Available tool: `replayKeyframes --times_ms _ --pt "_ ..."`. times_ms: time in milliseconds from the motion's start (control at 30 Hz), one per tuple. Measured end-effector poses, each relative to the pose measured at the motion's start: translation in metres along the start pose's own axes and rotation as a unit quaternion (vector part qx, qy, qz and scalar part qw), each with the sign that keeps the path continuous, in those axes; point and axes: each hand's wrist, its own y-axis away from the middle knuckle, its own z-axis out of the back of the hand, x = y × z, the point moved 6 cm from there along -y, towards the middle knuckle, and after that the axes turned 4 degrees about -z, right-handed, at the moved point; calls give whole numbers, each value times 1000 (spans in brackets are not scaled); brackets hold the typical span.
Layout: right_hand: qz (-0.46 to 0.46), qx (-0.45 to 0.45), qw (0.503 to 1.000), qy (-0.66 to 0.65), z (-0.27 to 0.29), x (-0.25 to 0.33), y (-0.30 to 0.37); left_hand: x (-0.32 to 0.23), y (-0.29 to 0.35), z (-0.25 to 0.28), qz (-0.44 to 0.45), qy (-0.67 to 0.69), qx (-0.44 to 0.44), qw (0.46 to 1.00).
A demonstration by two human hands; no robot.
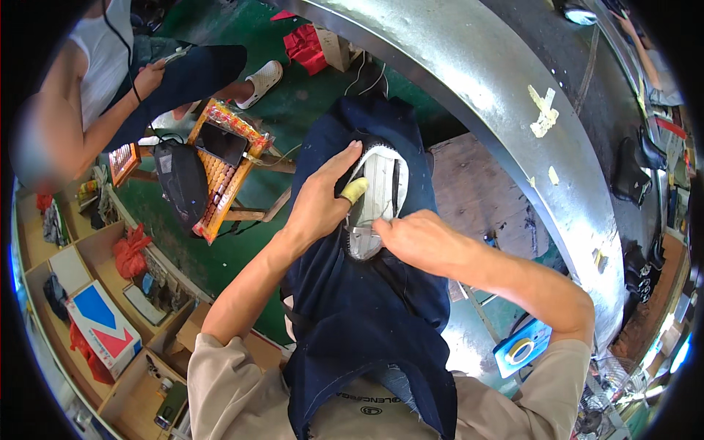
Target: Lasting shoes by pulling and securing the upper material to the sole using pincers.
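On my lap, over a dark blue apron (367, 308), lies a dark shoe (379, 183) with a pale, whitish inner face and a white rim turned up toward me. My left hand (326, 194) grips its left side; the thumb, wrapped in yellow tape, rests on the edge, and some fingers are hidden beneath. Closed at the near right of the shoe, my right hand (418, 236) pinches something small. A greyish, shiny piece (363, 238) shows beside its fingertips across the near end; what it is I cannot make out.
A curved metal bench edge (484, 59) arches ahead and right. Left stands a wooden stool with a beaded seat (224, 176), bearing a black bag (181, 183) and a phone (222, 143). Another person (103, 95) sits far left. Divided wooden trays (95, 246) lie left; a tape roll (521, 352) right.
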Motion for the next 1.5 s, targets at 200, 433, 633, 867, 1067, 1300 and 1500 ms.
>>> replayKeyframes --times_ms 200,433,633,867,1067,1300,1500 --pt "-107 -15 977 185 12 27 5 -21 -5 -14 -4 -62 4 998" --pt "-165 24 981 -98 31 18 23 26 98 -75 332 559 -94 754" --pt "-157 2 978 -139 -20 16 -1 37 105 -83 420 607 -68 671" --pt "-265 -74 937 -216 -47 22 14 36 81 -75 351 651 50 671" --pt "-290 -179 885 -316 -69 26 38 24 65 -70 392 514 100 757" --pt "-258 88 809 -521 -53 -8 53 5 63 -72 335 460 23 822" --pt "-109 -57 992 19 -25 11 51 8 66 -74 291 420 -7 860"
